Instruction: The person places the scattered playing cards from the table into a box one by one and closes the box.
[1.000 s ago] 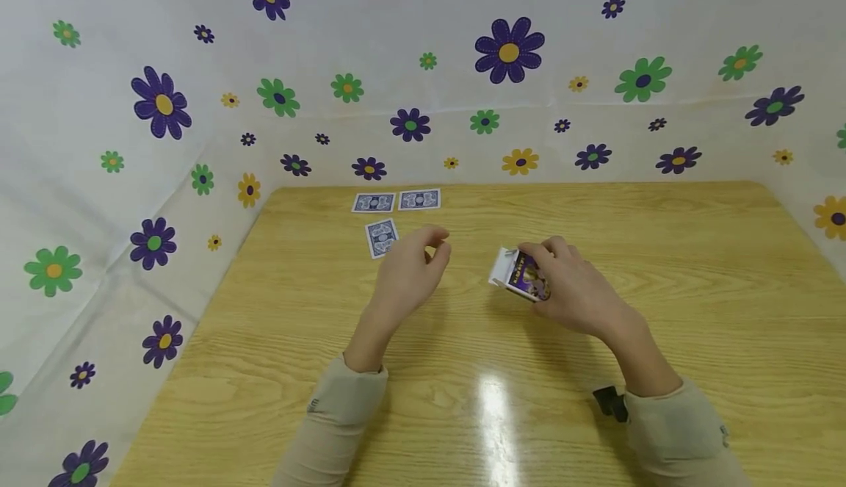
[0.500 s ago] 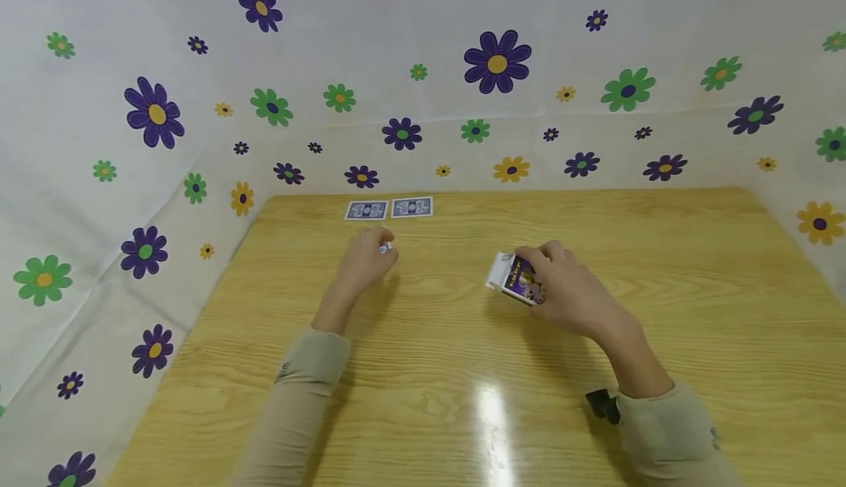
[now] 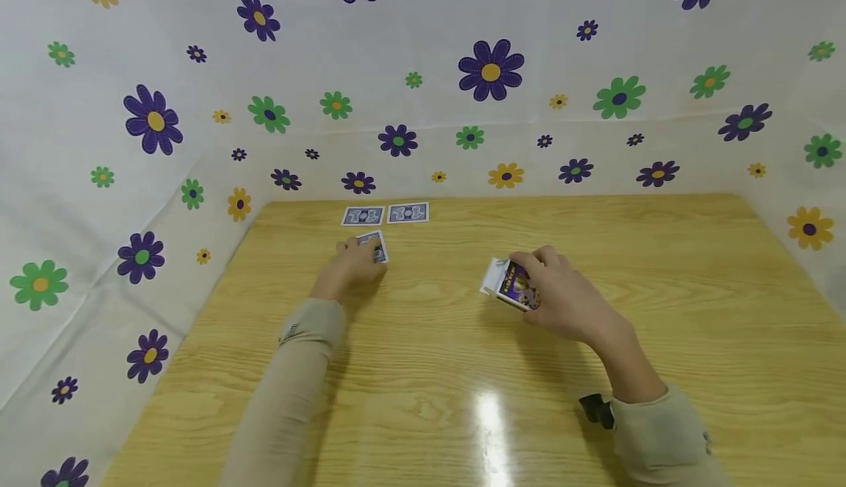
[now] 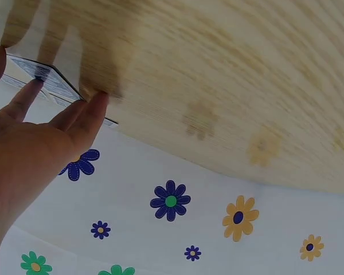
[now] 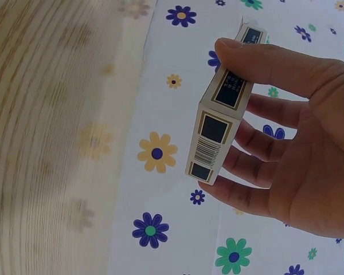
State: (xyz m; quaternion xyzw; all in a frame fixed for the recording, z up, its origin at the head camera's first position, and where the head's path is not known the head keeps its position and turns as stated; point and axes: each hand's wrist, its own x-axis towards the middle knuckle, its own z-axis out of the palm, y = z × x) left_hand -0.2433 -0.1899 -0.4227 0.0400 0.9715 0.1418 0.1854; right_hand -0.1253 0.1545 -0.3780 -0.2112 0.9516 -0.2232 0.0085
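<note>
In the head view, my left hand (image 3: 352, 265) reaches over a blue-backed playing card (image 3: 381, 250) lying face down on the table. The spread fingertips (image 4: 41, 79) touch that card's face and edges in the left wrist view, and the hand covers part of it. Two more blue-backed cards, one left (image 3: 363, 216) and one right (image 3: 407, 213), lie side by side just behind. My right hand (image 3: 562, 292) grips a small playing card box (image 3: 518, 287) above the table, thumb on one narrow side and fingers behind. Its white flap stands open toward the left, and a barcode shows on the box in the right wrist view.
The wood-grain table (image 3: 423, 355) ends at a white flower-printed cloth (image 3: 423, 105) behind and on the sides. A black item (image 3: 597, 410) sits by the right sleeve cuff.
My left hand has moved left onto the nearest card and spread its fingers over it, after curling over it half a second ago. The right hand keeps the box in nearly the same place.
</note>
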